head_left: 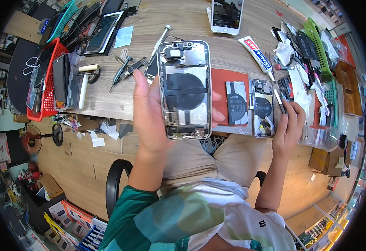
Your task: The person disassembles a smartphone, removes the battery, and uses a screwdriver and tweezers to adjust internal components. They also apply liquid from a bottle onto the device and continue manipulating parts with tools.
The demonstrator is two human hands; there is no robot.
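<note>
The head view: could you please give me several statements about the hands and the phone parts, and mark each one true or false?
1. The left hand holds an open phone housing. True.
2. The right hand grips the glue tube. False: the glue tube lies on the table, apart from that hand.
3. A loose battery lies over the reddish mat. True.
4. The white phone lies face down. False: the screen of the white phone is visible.
5. A second housing lies to the right of the battery. True.

The open phone (186,90) hid part of the left hand (150,119). The top edge cut off the white phone (226,16).
</note>
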